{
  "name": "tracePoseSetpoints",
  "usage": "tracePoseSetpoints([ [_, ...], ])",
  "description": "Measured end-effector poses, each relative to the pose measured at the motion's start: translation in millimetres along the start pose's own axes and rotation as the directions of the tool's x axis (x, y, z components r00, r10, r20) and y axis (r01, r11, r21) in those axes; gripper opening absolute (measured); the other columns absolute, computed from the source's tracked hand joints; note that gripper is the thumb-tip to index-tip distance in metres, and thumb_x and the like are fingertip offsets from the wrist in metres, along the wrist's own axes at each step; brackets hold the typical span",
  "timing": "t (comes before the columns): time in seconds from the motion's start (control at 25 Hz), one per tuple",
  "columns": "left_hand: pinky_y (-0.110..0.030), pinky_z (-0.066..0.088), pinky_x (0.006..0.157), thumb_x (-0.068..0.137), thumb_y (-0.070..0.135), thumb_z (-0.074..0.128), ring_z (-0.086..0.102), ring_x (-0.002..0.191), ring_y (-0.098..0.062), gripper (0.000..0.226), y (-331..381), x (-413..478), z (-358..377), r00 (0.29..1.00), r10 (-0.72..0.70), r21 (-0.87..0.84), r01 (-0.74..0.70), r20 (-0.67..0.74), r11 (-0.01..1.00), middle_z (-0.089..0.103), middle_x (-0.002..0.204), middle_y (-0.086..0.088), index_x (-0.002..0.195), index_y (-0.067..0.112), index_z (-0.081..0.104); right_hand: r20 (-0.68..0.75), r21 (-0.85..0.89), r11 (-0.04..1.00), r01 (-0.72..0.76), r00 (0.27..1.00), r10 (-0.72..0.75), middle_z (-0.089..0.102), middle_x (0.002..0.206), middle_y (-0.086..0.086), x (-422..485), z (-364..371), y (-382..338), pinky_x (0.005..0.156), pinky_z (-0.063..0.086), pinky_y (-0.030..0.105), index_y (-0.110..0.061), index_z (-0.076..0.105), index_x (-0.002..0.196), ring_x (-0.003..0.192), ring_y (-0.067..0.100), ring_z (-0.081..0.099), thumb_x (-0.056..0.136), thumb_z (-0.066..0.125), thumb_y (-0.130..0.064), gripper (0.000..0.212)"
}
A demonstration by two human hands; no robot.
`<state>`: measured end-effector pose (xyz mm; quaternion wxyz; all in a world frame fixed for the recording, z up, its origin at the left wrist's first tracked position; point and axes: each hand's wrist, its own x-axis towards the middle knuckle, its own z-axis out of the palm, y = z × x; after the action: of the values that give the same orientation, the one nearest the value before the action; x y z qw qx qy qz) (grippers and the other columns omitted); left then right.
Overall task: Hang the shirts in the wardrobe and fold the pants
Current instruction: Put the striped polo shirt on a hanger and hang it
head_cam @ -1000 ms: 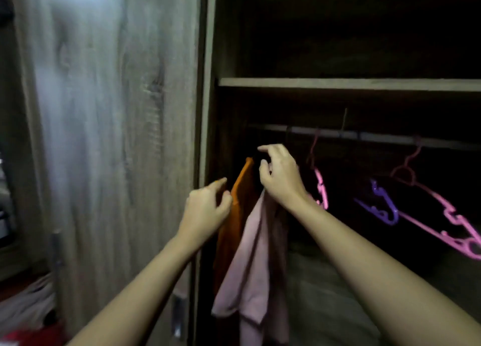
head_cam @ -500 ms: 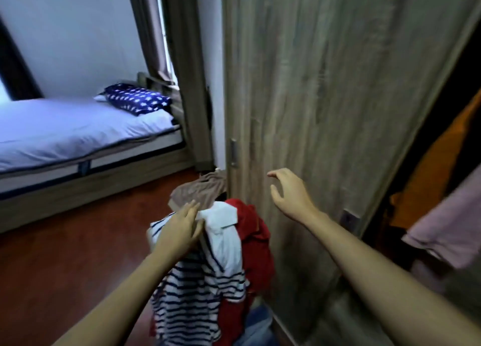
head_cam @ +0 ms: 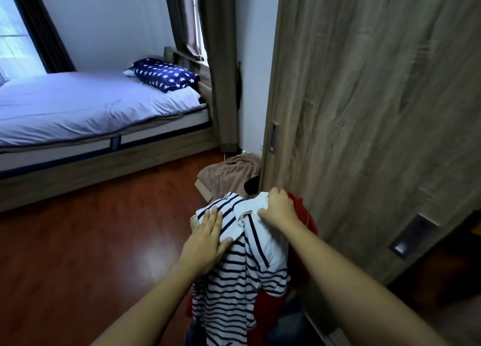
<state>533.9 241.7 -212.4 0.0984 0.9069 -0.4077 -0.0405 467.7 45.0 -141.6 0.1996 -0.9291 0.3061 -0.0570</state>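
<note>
While my two forearms reach in from the bottom of the view, both hands sit on a white shirt with dark stripes (head_cam: 242, 275) draped at the top of a pile of clothes. My left hand (head_cam: 207, 237) lies flat on the shirt's left shoulder, fingers straight and spread a little, palm down; its grip is open and closes on nothing, only pressing the cloth. My right hand (head_cam: 278, 209) is on the shirt's collar area, fingers curled over a bunched fold of white fabric, so its grip is closed on the shirt. The striped shirt hangs down the front of the pile, toward the bottom edge of the view. Under it and to its right shows a red garment (head_cam: 302, 215), touching the shirt and lying against the wardrobe door (head_cam: 364, 111). Something blue sits low in the pile, too dark for me to tell what it is.

Just beyond the pile, a brown garment (head_cam: 229, 175) lies crumpled by the door's edge. The door is wood-grained with a recessed metal handle (head_cam: 273, 137) at its left edge. The floor (head_cam: 91, 228) is glossy reddish wood. Farther off on the left stands a bed (head_cam: 78, 111) with a pale sheet and a navy pillow with white stars (head_cam: 165, 76) at its head. Behind it hang curtains (head_cam: 221, 59) beside a white wall.
</note>
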Motion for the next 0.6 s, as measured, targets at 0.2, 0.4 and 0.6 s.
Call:
tracePoseSetpoints([
  [0.2,-0.038,0.033,0.101,0.089,0.062,0.01,0.039,0.133,-0.024,0.07,8.0,0.4,-31.3,0.964,-0.019,-0.107,-0.009,-0.263,0.994,0.044,0.144,-0.002,0.136,0.018,0.037,-0.091,0.041,0.998,-0.052,0.994,0.055,0.062,0.116,0.022,5.0,-33.3,-2.2,0.087,0.046,0.033,-0.002,0.061,0.108,0.107,0.036,0.057,0.081,0.043,0.002,0.033],
  [0.4,-0.026,0.023,0.11,0.071,0.046,0.05,0.033,0.137,-0.017,0.075,37.9,58.7,-143.4,0.933,0.185,-0.514,-0.327,-0.309,0.793,0.038,0.147,-0.006,0.138,0.014,0.043,-0.253,0.198,0.923,0.329,0.927,-0.277,0.066,0.099,0.018,-23.2,-89.8,-50.4,0.068,0.032,0.025,0.0,0.063,0.091,0.094,0.03,0.058,0.075,0.041,0.006,0.028],
  [0.6,-0.038,0.048,0.094,0.071,0.033,0.068,0.06,0.103,-0.01,0.035,66.5,78.6,-195.5,0.859,0.512,-0.56,-0.433,-0.018,0.706,0.066,0.11,0.006,0.106,0.031,0.063,-0.453,0.304,0.881,0.361,0.869,-0.2,0.062,0.071,0.003,-70.9,-181.7,-58.5,0.058,0.038,0.023,-0.015,0.059,0.069,0.072,0.018,0.054,0.067,0.041,-0.001,0.022],
])
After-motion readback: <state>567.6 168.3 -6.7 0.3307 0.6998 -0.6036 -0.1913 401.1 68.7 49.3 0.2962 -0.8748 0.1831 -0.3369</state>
